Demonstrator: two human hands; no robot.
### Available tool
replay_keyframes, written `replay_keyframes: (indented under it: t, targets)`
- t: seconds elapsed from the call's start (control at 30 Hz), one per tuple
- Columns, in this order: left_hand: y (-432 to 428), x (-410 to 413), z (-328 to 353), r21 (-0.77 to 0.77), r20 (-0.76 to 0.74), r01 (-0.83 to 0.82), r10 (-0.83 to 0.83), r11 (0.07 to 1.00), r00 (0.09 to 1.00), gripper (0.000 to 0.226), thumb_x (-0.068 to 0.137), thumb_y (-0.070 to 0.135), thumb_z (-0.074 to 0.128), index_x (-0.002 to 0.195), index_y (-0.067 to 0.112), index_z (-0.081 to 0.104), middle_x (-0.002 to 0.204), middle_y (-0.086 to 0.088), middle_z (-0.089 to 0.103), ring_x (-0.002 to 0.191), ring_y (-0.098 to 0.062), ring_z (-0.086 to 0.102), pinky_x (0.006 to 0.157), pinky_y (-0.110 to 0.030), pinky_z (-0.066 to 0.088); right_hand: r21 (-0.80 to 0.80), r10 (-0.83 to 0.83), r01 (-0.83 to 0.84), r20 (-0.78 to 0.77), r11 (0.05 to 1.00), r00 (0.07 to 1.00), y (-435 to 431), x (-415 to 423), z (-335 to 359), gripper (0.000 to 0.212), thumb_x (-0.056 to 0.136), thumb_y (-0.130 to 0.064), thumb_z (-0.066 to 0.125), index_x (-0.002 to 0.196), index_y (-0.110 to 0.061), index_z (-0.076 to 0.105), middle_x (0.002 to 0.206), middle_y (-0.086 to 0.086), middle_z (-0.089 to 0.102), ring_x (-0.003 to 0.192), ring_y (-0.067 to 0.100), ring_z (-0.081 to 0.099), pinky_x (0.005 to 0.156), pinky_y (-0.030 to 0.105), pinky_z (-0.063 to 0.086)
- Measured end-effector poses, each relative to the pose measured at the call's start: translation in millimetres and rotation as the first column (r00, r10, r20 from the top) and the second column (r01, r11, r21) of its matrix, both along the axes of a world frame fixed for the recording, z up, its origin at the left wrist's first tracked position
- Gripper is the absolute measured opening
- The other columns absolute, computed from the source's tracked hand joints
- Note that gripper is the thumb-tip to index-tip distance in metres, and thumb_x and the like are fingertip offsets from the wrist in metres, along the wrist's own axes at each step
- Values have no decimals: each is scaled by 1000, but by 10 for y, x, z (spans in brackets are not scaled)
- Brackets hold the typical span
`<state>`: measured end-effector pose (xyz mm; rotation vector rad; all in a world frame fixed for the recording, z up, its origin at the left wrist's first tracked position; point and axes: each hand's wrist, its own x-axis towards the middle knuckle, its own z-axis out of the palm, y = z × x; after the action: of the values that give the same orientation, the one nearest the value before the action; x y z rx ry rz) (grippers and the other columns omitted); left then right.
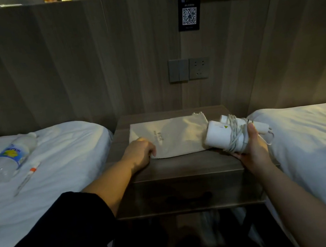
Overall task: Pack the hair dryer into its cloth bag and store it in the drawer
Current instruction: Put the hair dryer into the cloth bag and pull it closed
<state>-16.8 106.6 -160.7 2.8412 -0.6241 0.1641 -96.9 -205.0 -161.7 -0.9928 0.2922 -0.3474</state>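
The hair dryer (225,135) is white, its own cord wound several turns around the body, and it sits in your right hand (252,146) at the right front part of the nightstand (184,164), nozzle end pointing left toward the cloth bag (172,136). Your right hand is closed around the dryer from below and behind — thumb up along its rear side, cord loops under the grip. The bag lies flat on the nightstand top, beige, with faint printing near its middle; its right end lies just beside the nozzle, whether touching cannot be told. Your left hand (140,152) rests on the bag's left front corner, fingers curled down onto the cloth; whether they pinch the fabric or merely press it cannot be told. The drawer (189,197) below the top is shut, a dark handle recess on its front. To the left, a bed (50,181) carries a plastic bottle (14,154) lying on its side and a pen (27,178) just beside it. A second bed (316,133) stands to the right. On the wood panel wall behind — a switch and socket plate (189,69) and a QR code sign (189,16) above.
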Motion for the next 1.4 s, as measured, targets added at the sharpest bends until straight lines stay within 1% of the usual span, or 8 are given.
replay_keyframes:
  t: [0.3, 0.5, 0.6, 0.87, 1.0, 1.1, 1.23, 1.4]
  targets:
    - [301, 113, 226, 275, -12, -625, 652, 731, 758, 33, 88, 30, 49, 115, 16, 59, 124, -10, 55, 119, -30, 47, 110, -46, 27, -55, 45, -44, 3, 997, 999, -23, -42, -41, 75, 65, -59, 65, 129, -21, 52, 122, 7, 66, 108, 25, 65, 80, 45, 55]
    - [-856, -246, 428, -4, -23, -176, 176, 984, 984, 28, 92, 32, 45, 109, 18, 62, 100, -5, 61, 92, -22, 57, 78, -34, 46, -28, 44, -43, 22, 999, 999, -45, -99, -49, 86, 59, -61, 70, 132, -23, 49, 124, 6, 65, 109, 23, 65, 83, 46, 56]
    - [-1210, -379, 256, -24, -183, -123, 116, 992, 976, 38, 86, 42, 53, 117, 20, 56, 110, -4, 61, 101, -24, 57, 85, -36, 47, -8, 49, -49, 42, 999, 998, -63, -102, -64, 82, 63, -59, 68, 133, -23, 47, 126, 8, 63, 114, 27, 61, 91, 54, 50]
    - [-902, -341, 239, -70, -320, 103, -121, 992, 940, 32, 88, 13, 51, 116, 27, 57, 120, -4, 59, 107, -24, 54, 92, -34, 46, -12, 96, -95, 54, 995, 994, -81, -114, -45, 89, 58, -61, 70, 135, -22, 46, 128, 10, 62, 116, 29, 60, 89, 52, 51]
    - [-739, -343, 295, 84, -286, 41, -15, 996, 958, 26, 86, 33, 60, 108, 20, 58, 111, -2, 59, 102, -24, 55, 84, -32, 44, 16, 119, -119, 26, 993, 993, -89, -118, -31, 84, 62, -59, 66, 136, -23, 44, 131, 10, 60, 116, 28, 59, 88, 50, 51]
    - [-701, -349, 266, -135, -298, -80, 36, 988, 954, 19, 84, 34, 63, 81, 15, 64, 90, -6, 63, 87, -23, 59, 76, -33, 47, -23, 123, -124, -40, 992, 992, -36, -167, -6, 92, 55, -63, 69, 135, -24, 45, 129, 9, 61, 111, 27, 62, 79, 47, 56]
    - [-724, -311, 367, -453, -370, -232, 56, 861, 927, 27, 84, 34, 62, 79, 9, 67, 76, -6, 61, 77, -19, 58, 71, -34, 45, 2, 174, -176, -170, 984, 970, 66, -253, 88, 47, 87, -58, 42, 111, -21, 57, 101, 3, 66, 91, 21, 63, 58, 36, 55]
    - [-900, -284, 531, -569, -338, -254, 59, 782, 939, 27, 83, 35, 61, 64, 16, 56, 64, -8, 49, 65, -19, 51, 66, -32, 41, -151, 245, -304, -317, 941, 916, 187, -402, 347, 32, 93, -51, 38, 83, -26, 57, 87, 2, 64, 82, 21, 60, 73, 44, 51]
